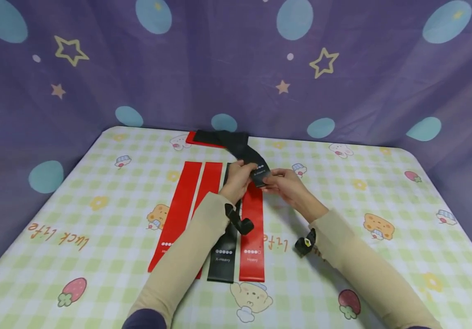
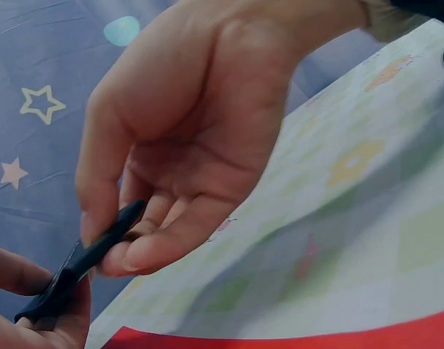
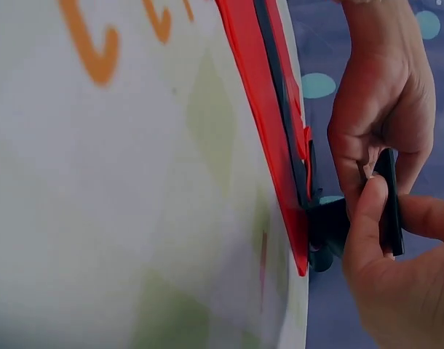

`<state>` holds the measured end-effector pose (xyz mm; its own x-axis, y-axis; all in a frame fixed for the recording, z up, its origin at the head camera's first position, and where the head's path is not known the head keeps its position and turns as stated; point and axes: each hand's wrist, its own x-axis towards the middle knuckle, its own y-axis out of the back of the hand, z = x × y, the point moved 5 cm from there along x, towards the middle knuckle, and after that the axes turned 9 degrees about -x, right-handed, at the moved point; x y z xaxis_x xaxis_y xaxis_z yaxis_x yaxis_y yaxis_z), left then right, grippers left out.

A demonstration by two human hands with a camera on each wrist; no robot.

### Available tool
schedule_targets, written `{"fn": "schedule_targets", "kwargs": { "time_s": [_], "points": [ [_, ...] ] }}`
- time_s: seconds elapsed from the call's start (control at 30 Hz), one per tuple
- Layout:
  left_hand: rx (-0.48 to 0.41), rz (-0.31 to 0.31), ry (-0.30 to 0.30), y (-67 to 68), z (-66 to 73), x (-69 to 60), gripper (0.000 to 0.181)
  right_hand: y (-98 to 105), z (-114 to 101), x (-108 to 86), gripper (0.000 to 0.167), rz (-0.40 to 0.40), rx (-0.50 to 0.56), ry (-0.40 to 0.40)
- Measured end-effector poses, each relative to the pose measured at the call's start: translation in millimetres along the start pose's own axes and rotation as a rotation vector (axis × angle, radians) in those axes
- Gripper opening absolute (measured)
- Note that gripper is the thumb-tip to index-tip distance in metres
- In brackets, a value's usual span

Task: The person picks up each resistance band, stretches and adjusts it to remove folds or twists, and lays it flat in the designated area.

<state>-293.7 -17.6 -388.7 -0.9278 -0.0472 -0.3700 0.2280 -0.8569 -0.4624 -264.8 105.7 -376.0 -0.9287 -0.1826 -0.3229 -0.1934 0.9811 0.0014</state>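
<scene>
- Hands raised together: left hand [image 1: 237, 183] and right hand [image 1: 286, 183] both pinch the near end of a long, flat black strip with white print [image 1: 259, 173];
- its length runs back to flat black material [image 1: 209, 136] overlapping a red strip [image 1: 190, 138] at the far edge of a green-and-white checked tablecloth [image 1: 384, 192];
- nearer, side by side, lie two red strips [image 1: 181, 192], a black "X-Heavy" strip [image 1: 221, 265], a red "Heavy" strip [image 1: 252, 228].

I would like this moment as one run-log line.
left hand: pinches black band; right hand: pinches same band; on table: red bands, another black band
</scene>
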Motion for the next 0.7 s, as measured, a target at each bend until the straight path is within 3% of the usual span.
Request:
{"fn": "schedule_targets", "kwargs": {
  "time_s": [0.43,0.7],
  "points": [
    [0.056,0.049,-0.031,9.0,12.1,4.2,0.064,-9,3,-24.2,0.023,-0.055,0.038,0.026],
    [0.105,0.032,-0.026,12.7,21.3,3.1,0.068,-13,8,-36.2,0.023,-0.071,0.045,0.04]
  ]
}}
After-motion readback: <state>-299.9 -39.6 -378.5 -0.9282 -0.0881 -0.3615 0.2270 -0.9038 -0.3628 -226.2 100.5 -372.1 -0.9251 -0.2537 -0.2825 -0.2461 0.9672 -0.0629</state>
